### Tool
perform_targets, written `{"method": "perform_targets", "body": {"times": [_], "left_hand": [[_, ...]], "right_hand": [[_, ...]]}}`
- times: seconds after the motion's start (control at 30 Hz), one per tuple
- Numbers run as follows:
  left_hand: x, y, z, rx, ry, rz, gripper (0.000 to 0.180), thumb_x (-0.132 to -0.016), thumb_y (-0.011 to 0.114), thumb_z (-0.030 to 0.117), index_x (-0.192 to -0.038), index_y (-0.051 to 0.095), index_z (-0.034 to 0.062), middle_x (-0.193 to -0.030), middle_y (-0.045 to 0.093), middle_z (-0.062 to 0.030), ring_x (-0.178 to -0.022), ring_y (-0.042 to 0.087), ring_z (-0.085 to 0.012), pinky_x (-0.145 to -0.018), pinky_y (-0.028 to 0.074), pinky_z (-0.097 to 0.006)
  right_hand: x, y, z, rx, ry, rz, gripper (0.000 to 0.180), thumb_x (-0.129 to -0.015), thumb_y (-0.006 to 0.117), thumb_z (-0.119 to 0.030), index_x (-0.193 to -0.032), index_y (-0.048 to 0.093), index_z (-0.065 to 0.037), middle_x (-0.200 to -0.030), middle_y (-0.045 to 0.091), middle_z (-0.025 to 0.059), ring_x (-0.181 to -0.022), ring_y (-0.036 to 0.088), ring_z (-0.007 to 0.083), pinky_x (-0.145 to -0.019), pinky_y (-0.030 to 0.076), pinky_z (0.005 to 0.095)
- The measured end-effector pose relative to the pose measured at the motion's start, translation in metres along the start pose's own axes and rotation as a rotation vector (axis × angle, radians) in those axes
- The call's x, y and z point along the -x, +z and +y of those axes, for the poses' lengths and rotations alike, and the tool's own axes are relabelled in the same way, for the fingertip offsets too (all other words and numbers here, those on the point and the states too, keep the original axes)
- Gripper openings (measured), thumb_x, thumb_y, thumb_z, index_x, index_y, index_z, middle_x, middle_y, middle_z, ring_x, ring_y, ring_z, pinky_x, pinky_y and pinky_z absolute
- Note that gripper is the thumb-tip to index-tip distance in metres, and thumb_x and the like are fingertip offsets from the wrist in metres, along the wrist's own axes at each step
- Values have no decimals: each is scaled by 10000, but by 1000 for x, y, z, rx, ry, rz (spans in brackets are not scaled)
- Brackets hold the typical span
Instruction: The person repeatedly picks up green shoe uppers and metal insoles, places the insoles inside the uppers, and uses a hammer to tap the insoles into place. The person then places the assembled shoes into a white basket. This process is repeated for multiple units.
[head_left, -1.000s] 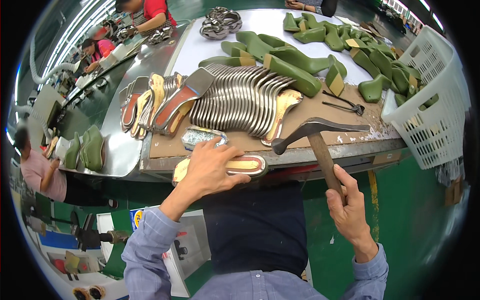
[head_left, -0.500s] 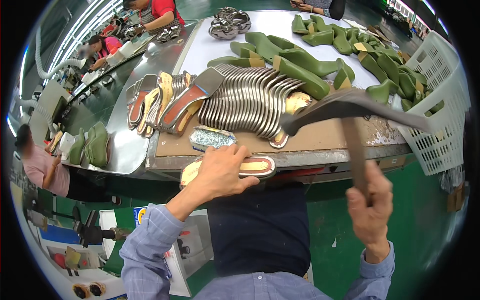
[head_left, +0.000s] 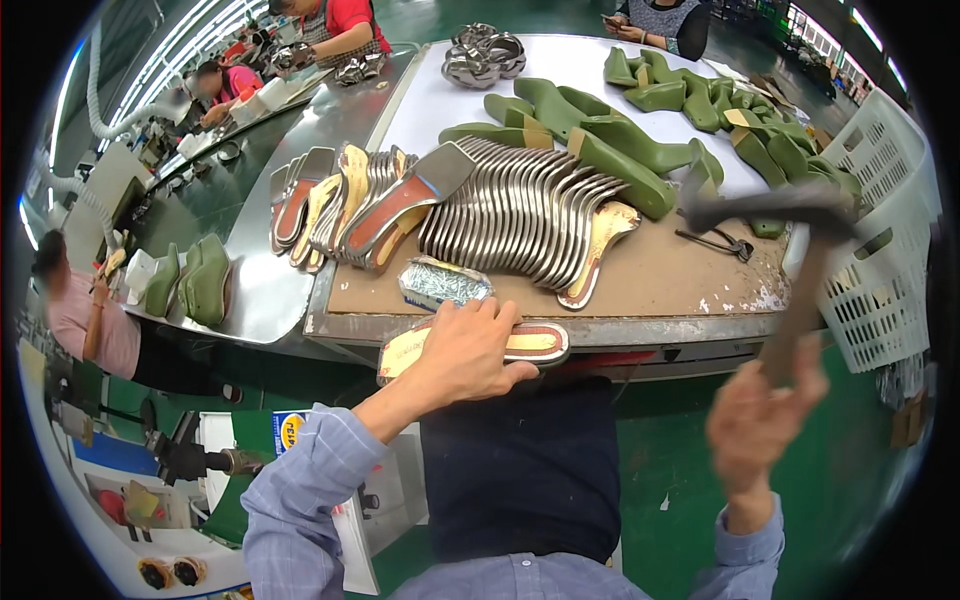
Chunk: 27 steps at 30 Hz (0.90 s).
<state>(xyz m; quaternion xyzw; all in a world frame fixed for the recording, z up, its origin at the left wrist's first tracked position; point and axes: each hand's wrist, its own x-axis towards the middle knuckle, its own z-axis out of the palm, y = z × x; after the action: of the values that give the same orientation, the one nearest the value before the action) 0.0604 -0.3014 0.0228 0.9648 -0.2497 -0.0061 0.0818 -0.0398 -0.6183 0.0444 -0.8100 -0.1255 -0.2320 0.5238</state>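
My left hand [head_left: 465, 355] lies flat over the insole [head_left: 470, 350], pinning it at the near edge of the bench [head_left: 650, 275]. Insole's long axis runs left to right across me; only its 2 ends show past my fingers. My right hand [head_left: 765, 425] is closed around the hammer [head_left: 800, 270] handle, head raised and blurred, up and to the right of the insole, well apart from it. Left hand is the nearer 1, touching. A small tray of nails [head_left: 443, 283] sits just beyond my left fingers. Stacked soles [head_left: 520, 215] lie farther back.
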Motion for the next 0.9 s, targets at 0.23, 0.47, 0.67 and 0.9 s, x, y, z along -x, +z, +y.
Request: {"method": "perform_targets", "body": {"times": [0.23,0.47,0.67,0.9], "left_hand": [[1,2,-2,22,-15,12,635,-761,768,563,-1093,574,57,-964,629,-112,-958,631,-304,-824,424,-440],[0,3,3,-65,22,21,713,-690,815,583,-1052,562,22,-887,652,-130,-879,646,-311,-808,434,-421],[-3,5,8,-44,29,7,726,-670,837,562,-1063,556,19,-877,656,-128,-890,657,-300,-804,440,-413],[-16,-14,5,40,93,-194,749,-701,771,416,-1309,520,58,-967,685,-206,-843,689,-362,-715,542,-450]], "right_hand": [[-17,38,-9,108,-21,-268,506,-901,703,11,-1379,554,-62,-1145,705,212,-968,736,302,-820,579,341],[-8,16,6,169,-7,-233,468,-911,699,11,-1358,561,-2,-1238,671,242,-1089,702,294,-903,558,332],[-20,40,3,219,88,-510,460,-913,697,-118,-1358,594,-159,-1076,706,209,-951,707,355,-786,589,422],[-37,-5,85,862,-3,-183,457,-907,661,-92,-1347,619,-206,-949,687,152,-778,672,370,-676,543,456]]}}
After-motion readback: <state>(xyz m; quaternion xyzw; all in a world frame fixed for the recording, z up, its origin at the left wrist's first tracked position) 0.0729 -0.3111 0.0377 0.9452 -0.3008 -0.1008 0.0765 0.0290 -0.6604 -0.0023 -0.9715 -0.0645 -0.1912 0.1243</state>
